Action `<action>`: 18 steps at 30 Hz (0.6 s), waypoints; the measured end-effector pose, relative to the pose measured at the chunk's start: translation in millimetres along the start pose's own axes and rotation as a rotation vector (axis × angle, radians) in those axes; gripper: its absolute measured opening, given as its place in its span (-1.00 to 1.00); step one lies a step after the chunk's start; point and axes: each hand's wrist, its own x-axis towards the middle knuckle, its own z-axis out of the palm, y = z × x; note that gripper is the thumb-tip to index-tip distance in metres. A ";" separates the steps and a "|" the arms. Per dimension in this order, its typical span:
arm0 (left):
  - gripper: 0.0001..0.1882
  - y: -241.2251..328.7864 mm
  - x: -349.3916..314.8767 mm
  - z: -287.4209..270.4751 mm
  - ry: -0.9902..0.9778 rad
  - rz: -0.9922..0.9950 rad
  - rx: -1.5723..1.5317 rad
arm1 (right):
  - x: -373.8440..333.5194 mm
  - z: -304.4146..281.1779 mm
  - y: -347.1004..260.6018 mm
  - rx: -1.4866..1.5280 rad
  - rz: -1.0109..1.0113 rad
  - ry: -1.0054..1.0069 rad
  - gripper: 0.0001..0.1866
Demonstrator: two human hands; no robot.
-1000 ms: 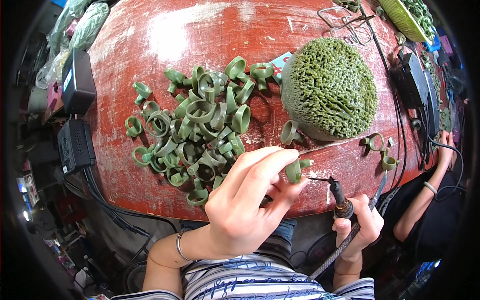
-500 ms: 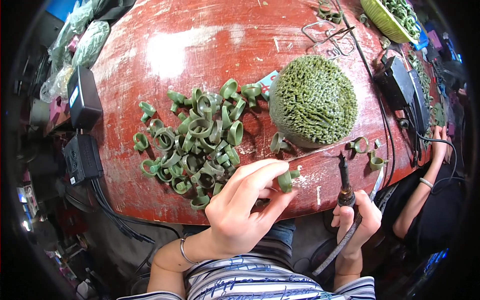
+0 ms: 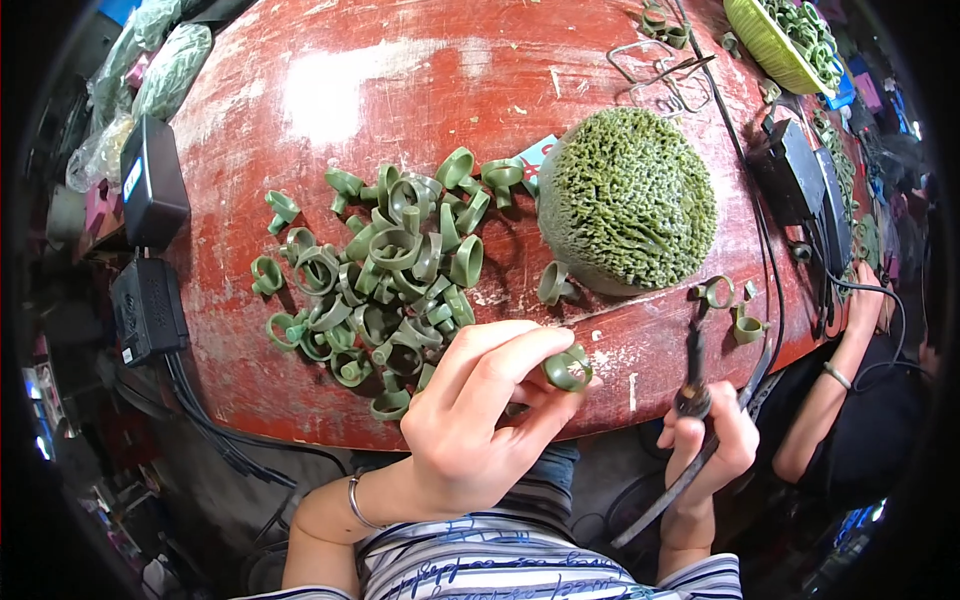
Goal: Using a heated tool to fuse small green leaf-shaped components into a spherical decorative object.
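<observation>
My left hand [image 3: 480,400] pinches a green wax ring [image 3: 568,370] between thumb and fingers, just above the front edge of the table. In my right hand [image 3: 712,435] is a soldering iron [image 3: 692,365] with a blackened tip, pointing away from me. A grey cable-like length runs under that hand, and a slim pale tool [image 3: 765,365] sticks out beside it. A heap of green wax rings [image 3: 395,250] lies left of my left hand. Beyond my hands stands a rounded mound [image 3: 630,195] with a rough green surface. One loose ring [image 3: 552,284] lies at its foot.
Two stray rings [image 3: 748,325] lie right of the iron's tip. A bent wire stand [image 3: 660,75] sits behind the mound. Black boxes [image 3: 155,185] line the left edge. On the right are a black device [image 3: 790,175], cables, a yellow-green basket [image 3: 770,45] and another person's arm [image 3: 835,360].
The ring in my left hand has turned, so its round opening now shows. My right hand has shifted slightly, still holding the iron. The view has moved a little.
</observation>
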 end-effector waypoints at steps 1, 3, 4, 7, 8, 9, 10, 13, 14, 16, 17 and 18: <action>-0.58 -0.9 -0.8 0.1 -0.003 -0.005 0.001 | -1.1 0.9 1.0 0.011 -0.066 -0.053 -0.61; -0.57 -1.5 -1.4 0.0 -0.007 -0.017 0.001 | -1.6 2.3 -0.3 0.010 -0.158 -0.137 -0.60; -0.57 -1.3 -1.1 -0.4 -0.017 -0.019 -0.006 | -2.6 4.7 -0.1 0.016 -0.162 -0.135 -0.59; -0.59 2.0 0.2 2.5 0.031 -0.052 -0.035 | -4.2 2.6 -2.6 0.000 -0.123 -0.159 -0.59; -0.61 2.9 0.3 3.6 0.087 -0.077 -0.061 | -4.1 2.6 -2.8 -0.011 -0.117 -0.157 -0.59; -0.61 1.3 0.0 2.5 0.085 -0.081 -0.059 | -4.0 3.0 -2.4 -0.024 -0.108 -0.153 -0.58; -0.58 -0.6 -0.5 0.1 0.022 -0.049 -0.037 | -3.6 3.3 -2.4 -0.022 -0.106 -0.155 -0.58; -0.54 -2.0 -1.3 -1.7 -0.039 -0.018 -0.014 | -2.0 4.3 -4.1 -0.013 -0.117 -0.148 -0.58; -0.54 -1.9 -1.5 -1.9 -0.036 -0.015 -0.016 | -1.6 4.2 -4.8 -0.031 -0.122 -0.149 -0.58; -0.53 -2.1 -1.2 -1.8 -0.034 -0.010 -0.011 | -0.9 3.9 -6.3 -0.049 -0.126 -0.149 -0.58; -0.52 -2.1 -1.2 -2.0 -0.032 -0.004 -0.007 | -0.6 3.9 -7.3 -0.060 -0.129 -0.146 -0.58; -0.52 -2.1 -1.2 -1.9 -0.033 -0.004 -0.007 | -0.5 3.9 -7.6 -0.071 -0.132 -0.143 -0.57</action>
